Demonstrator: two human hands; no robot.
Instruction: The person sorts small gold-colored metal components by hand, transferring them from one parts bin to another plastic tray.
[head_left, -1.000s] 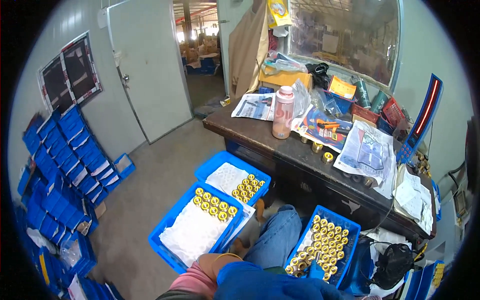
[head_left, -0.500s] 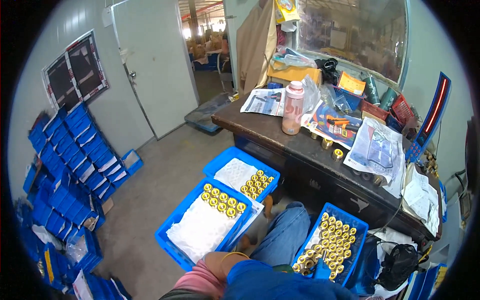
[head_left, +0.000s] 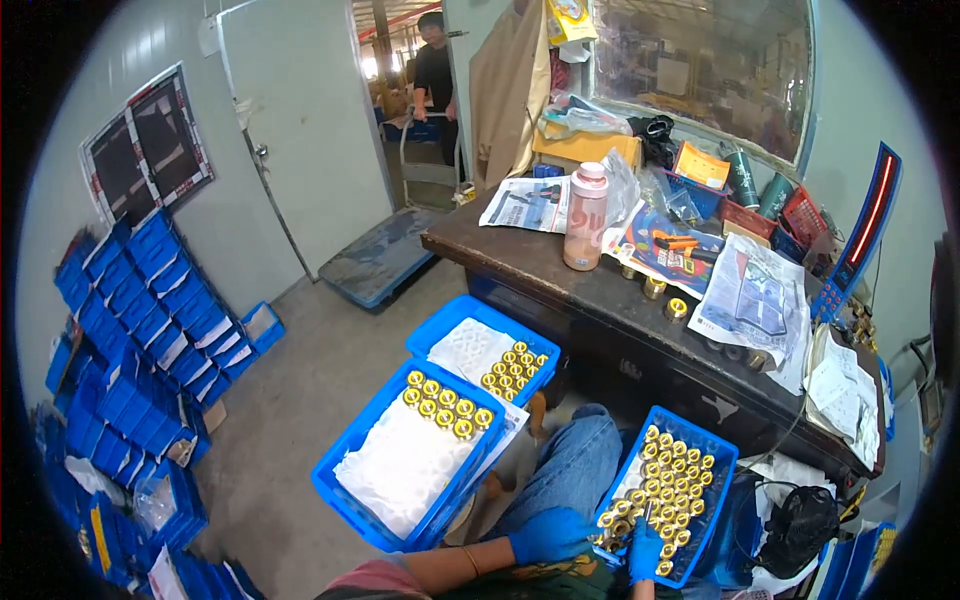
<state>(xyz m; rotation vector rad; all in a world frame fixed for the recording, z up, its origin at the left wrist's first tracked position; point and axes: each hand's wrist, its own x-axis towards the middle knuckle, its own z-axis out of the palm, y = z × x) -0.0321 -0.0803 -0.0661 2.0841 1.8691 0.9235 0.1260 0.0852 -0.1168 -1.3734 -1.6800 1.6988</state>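
My hands wear blue gloves. My left hand point(head_left: 552, 537) reaches across my thigh to the lower left edge of a blue bin point(head_left: 728, 452) full of brass fittings point(head_left: 680, 468). Its fingertips are at the fittings there and are too small to make out clearly. Inside the bin's near end is my right hand point(head_left: 646, 552), its fingers drawn together around something small I cannot make out. To the left, a blue crate point(head_left: 340, 492) holds white padding point(head_left: 405, 460) with rows of brass fittings at its far end. Behind it, a second blue crate point(head_left: 425, 328) also holds padding and fittings.
A dark desk point(head_left: 520, 268) carries a pink bottle point(head_left: 585, 220), newspapers point(head_left: 752, 290), orange-handled pliers point(head_left: 680, 243) and a few fittings. Stacked blue bins point(head_left: 160, 300) line the left wall. A person point(head_left: 434, 85) stands in the doorway holding a flat trolley point(head_left: 385, 258).
My left hand has come from over the near-left crate to the bin of fittings. A person has appeared in the doorway, and the trolley has moved farther into the room.
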